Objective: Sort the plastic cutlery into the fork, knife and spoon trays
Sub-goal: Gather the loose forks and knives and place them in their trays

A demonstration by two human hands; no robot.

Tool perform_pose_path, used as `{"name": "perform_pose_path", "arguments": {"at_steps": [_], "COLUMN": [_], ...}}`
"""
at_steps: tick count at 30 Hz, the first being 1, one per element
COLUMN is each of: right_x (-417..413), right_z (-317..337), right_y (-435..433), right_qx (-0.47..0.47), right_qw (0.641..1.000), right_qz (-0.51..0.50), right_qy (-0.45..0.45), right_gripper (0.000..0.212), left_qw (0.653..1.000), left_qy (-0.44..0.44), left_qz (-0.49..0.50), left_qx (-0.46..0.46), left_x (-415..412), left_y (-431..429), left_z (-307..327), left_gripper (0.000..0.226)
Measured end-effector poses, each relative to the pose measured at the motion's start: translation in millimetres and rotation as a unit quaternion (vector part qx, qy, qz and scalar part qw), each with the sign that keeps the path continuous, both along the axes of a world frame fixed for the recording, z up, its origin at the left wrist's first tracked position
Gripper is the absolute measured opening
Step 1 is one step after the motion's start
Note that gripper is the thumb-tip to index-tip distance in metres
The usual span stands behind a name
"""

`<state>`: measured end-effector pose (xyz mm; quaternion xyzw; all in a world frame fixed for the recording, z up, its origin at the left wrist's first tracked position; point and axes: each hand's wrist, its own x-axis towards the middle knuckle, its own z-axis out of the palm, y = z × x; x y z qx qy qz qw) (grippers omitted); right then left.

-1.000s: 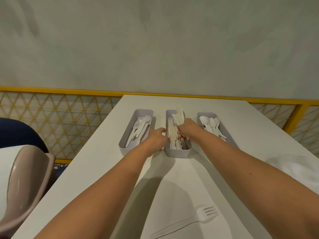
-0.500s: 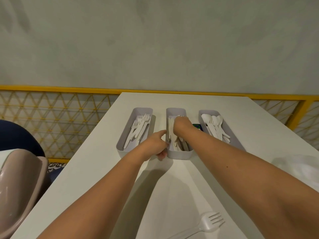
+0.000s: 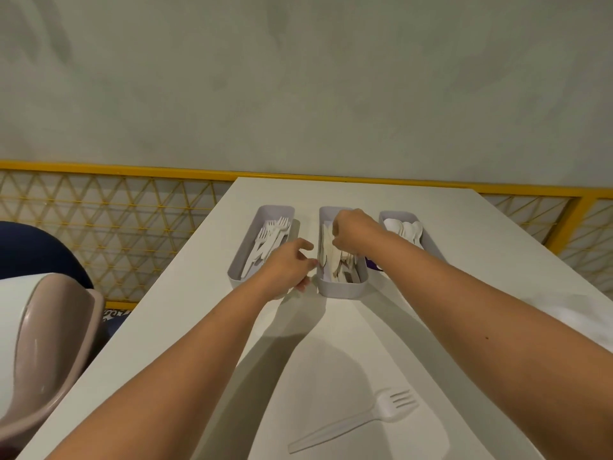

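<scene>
Head view: right hand moved farther up knife tray, grip unclear; left hand loosely open beside.

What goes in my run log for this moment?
right hand over knife tray | left hand beside it | fork unsorted

Both arms are bare all the way up as far as the shot goes, no sleeves, no watch, no bracelets or rings that I can spot on the left hand or the right hand. There's one tiny dark mole on the right forearm, about halfway along. Nails look short and plain, though they're too small in frame to be sure
</scene>
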<state>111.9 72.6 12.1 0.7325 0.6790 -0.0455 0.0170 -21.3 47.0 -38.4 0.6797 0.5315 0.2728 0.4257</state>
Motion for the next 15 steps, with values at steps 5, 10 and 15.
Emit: {"name": "perform_pose_path", "arguments": {"at_steps": [5, 10, 15], "right_x": [-1, 4, 16], "right_z": [11, 6, -3], "right_y": [-46, -91, -121], "right_qx": [-0.05, -0.163, -0.249], "right_qw": [0.989, 0.964, 0.942], "right_qz": [0.074, 0.181, 0.198], "right_qy": [0.117, 0.111, 0.106], "right_gripper": [0.028, 0.036, 0.039], "left_qw": [0.999, 0.997, 0.988], "left_qy": [0.022, 0.068, 0.152], "left_qz": [-0.02, -0.014, -0.001], "left_qx": [0.038, 0.035, 0.001], "left_x": [-31, -73, -105], "left_y": [-20, -34, -44], "left_z": [16, 21, 10], "left_gripper": [0.013, 0.009, 0.012]}}
